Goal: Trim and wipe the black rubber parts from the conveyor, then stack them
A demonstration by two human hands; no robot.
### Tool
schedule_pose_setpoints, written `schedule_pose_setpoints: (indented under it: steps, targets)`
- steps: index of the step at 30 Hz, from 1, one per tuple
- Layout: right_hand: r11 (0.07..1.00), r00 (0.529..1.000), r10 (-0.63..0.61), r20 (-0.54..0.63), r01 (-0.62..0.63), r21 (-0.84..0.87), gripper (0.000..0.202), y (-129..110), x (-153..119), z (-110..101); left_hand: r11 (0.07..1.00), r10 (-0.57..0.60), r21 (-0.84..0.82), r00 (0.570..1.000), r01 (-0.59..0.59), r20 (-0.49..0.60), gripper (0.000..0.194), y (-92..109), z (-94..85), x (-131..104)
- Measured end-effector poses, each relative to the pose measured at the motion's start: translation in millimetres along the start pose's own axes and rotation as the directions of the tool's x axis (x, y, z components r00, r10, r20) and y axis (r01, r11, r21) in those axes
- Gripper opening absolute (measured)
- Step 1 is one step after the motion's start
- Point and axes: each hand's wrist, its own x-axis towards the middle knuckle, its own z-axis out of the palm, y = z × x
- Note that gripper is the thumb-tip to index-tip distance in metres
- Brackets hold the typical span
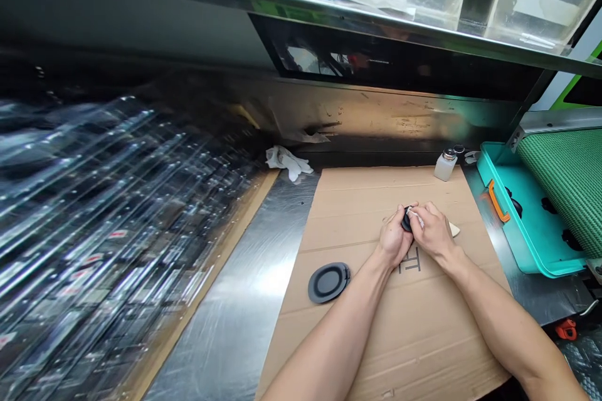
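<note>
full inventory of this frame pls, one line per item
small part: 1, black, held between both hands over the cardboard
white wipe: 1, white, under right fingers, on the part
round disc: 1, dark grey, on cardboard, left of the hands
cardboard sheet: 1, brown, on the steel bench
bottle: 1, white, cardboard's far edge
rag: 1, white, back of bench
tray: 1, teal, right, holds black parts
clear trays: stack, transparent, left, blurred
left hand: 1, gripping part
right hand: 1, pressing wipe

Teal tray (orange handle), dark-grey disc.
</note>
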Motion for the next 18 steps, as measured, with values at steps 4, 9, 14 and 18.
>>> schedule_pose_setpoints:
  steps: [4, 9, 14, 18]
  targets:
    - [0.997, 0.994, 0.074, -0.081, -0.076, -0.018, 0.019, 13, 5, -34, 0.982, -0.121, -0.154, 0.991, 0.111, -0.056, 0.041, 17, 3.3, 1]
    - [0.959, 0.948, 0.263, -0.181, -0.278, -0.058, 0.030, 48, 10, -79, 0.915, -0.190, -0.374, 0.979, 0.151, -0.069, 0.044, 33, 8.1, 0]
    - [0.910, 0.928, 0.368, -0.057, -0.347, 0.229, 0.035, 59, 10, -76, 0.903, -0.201, -0.399, 0.978, 0.161, -0.061, 0.041, 35, 7.9, 0]
    - [0.857, 0.950, 0.304, 0.072, -0.306, 0.415, 0.035, 49, 20, -66, 0.915, -0.208, -0.368, 0.975, 0.168, -0.074, 0.044, 34, 10.9, -4]
